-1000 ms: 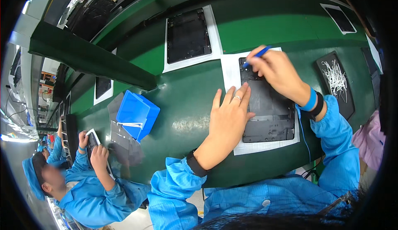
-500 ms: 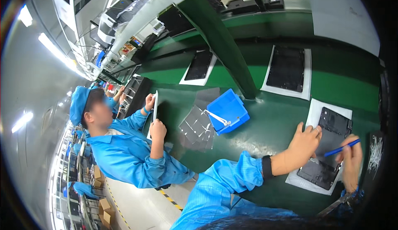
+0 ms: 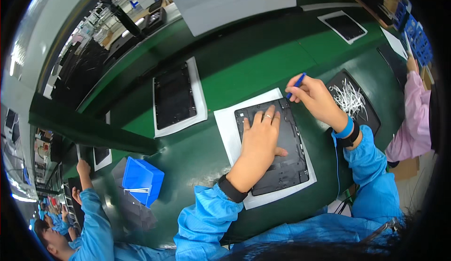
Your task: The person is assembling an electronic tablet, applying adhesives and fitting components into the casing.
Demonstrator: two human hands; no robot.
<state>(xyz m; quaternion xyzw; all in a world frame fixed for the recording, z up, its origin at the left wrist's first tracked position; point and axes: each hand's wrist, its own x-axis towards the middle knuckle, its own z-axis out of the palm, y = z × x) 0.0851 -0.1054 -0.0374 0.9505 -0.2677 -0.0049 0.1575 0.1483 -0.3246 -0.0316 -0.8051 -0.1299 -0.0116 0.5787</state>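
Note:
A black tablet-like panel (image 3: 286,171) lies on a white padded sheet (image 3: 229,131) in front of me. My left hand (image 3: 259,141) rests flat on its middle with fingers spread, a ring on one of them. My right hand (image 3: 317,103) pinches a slim blue pen-shaped tool (image 3: 297,85). The tool's lower end is at the panel's far right corner; whether it touches cannot be made out. Small fittings run along the panel's right edge. Black bands circle both wrists, and the right one also has a blue strap with a cord.
A black tray (image 3: 373,120) of white strips (image 3: 348,98) stands right of my right hand. At left sits a blue bin (image 3: 152,174) beside grey sheets. More panels on white sheets lie farther off, including one (image 3: 174,96). A green post (image 3: 94,124) slants at left. Co-workers flank me.
My view has swung right. My right hand has shifted with the blue tool to the panel's far right corner. My left hand now lies flatter across the panel.

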